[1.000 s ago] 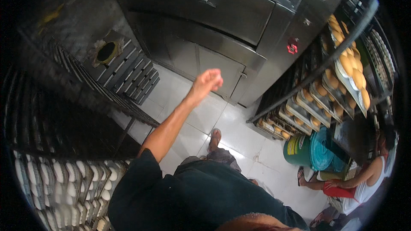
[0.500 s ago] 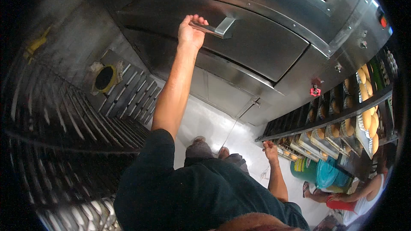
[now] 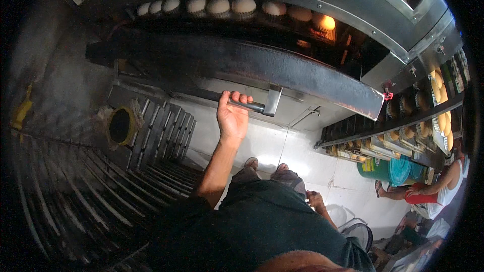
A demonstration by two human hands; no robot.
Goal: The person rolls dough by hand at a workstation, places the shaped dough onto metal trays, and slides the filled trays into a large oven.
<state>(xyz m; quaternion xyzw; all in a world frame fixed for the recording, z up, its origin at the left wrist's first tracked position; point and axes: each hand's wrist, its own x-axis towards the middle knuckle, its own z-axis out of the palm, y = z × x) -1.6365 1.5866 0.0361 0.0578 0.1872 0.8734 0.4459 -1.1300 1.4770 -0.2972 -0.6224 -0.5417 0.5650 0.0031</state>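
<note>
My left hand [image 3: 234, 117] is wrapped round the metal bar handle [image 3: 256, 106] of the dark oven door [image 3: 302, 73]. That door is tipped down toward me and open. Behind it, several round buns [image 3: 219, 7] in fluted cups stand in a row inside the oven, pale at the left and darker toward the right. A glowing light [image 3: 326, 22] shines beside them. Low at my side, my right hand [image 3: 316, 200] has its fingers curled; what they hold, if anything, is too small to make out.
Slatted dark racks [image 3: 85, 186] line my left, with a yellow-rimmed round thing [image 3: 120, 126] by them. To the right stands a rack with trays of golden bread [image 3: 443, 116], above a green bucket [image 3: 374, 170]. Another person [image 3: 438, 191] is at the far right.
The oven door has swung down from shut to open, my left hand moving down with its handle. The buns inside have come into view. My right hand has dropped closer to my body.
</note>
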